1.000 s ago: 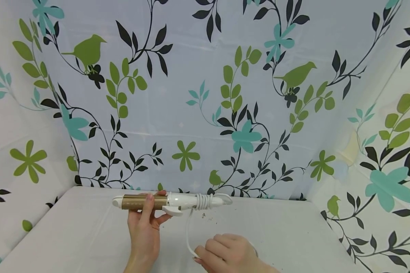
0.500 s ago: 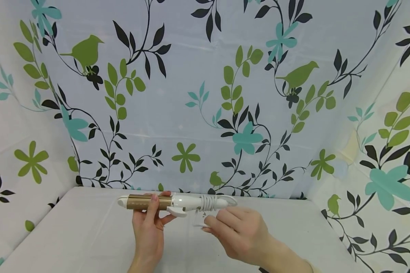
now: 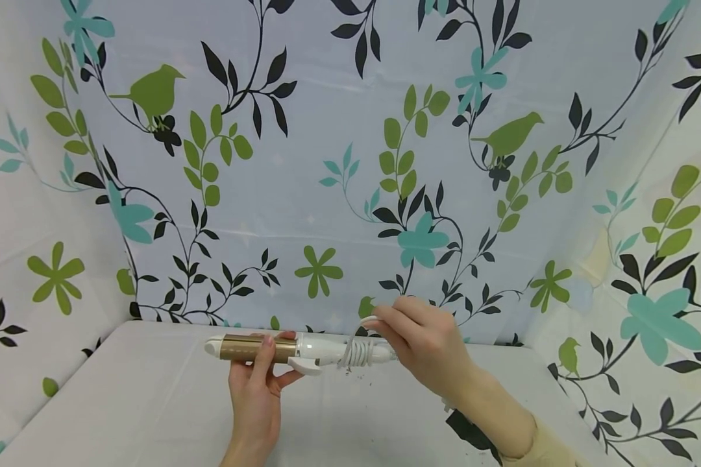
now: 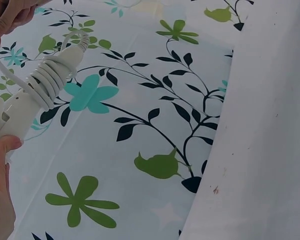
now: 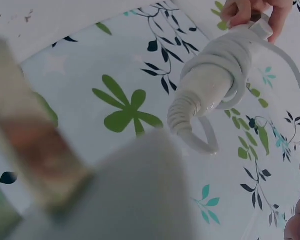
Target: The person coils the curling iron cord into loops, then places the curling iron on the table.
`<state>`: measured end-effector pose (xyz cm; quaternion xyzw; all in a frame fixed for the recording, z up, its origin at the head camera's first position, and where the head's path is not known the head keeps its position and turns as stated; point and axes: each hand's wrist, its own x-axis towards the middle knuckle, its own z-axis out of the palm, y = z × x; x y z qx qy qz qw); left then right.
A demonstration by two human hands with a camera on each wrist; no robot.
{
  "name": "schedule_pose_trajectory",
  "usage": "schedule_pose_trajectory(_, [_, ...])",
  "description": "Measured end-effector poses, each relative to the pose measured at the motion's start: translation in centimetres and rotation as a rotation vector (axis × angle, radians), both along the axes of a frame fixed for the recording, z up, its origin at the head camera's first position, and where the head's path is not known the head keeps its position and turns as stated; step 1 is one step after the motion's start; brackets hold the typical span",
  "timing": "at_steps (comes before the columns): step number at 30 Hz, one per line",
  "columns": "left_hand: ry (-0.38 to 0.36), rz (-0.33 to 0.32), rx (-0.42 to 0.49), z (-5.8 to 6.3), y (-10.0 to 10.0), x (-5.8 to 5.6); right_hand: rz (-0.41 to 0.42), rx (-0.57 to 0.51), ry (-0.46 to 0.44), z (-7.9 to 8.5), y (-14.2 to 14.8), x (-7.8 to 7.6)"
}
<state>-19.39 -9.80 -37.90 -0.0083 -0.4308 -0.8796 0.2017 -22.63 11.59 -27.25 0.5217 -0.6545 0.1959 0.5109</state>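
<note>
A white curling iron point(image 3: 321, 349) with a gold barrel is held level above the table, its tip to the left. My left hand point(image 3: 254, 402) grips it around the barrel, thumb in front, beside the white clamp lever point(image 3: 305, 366). White cord point(image 3: 359, 355) wraps in several loops around the handle. My right hand point(image 3: 426, 350) pinches the cord's free length above and right of the loops, fingers curled. In the right wrist view the handle end point(image 5: 207, 90) shows a ribbed cord sleeve point(image 5: 182, 115), with the cord point(image 5: 297, 80) running off to the right.
Under my right forearm lies or hangs a dark flat piece point(image 3: 470, 431), partly hidden by the arm. A white-covered table point(image 3: 169, 395) spreads below, with small dark specks. Patterned cloth point(image 3: 315, 194) with leaves and birds rises at the back and both sides.
My right hand has risen from low near the table's front to above the handle, carrying the cord up. The left hand and curling iron have shifted slightly right. The dark piece has come into view.
</note>
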Motion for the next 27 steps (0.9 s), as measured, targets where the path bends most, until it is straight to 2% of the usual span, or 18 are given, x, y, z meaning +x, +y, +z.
schedule_pose_trajectory(8, [-0.044, -0.008, -0.01, 0.0, -0.3, 0.6, -0.08, -0.004, -0.063, -0.5, 0.3, -1.5])
schedule_pose_trajectory(15, [-0.044, -0.026, -0.003, -0.1, -0.6, 1.0, -0.133, 0.032, -0.205, -1.5, 0.9, -2.4])
schedule_pose_trajectory(27, [-0.021, -0.071, 0.022, -0.3, -1.1, 1.7, -0.151, 0.13, -0.368, -3.4, 0.7, -3.3])
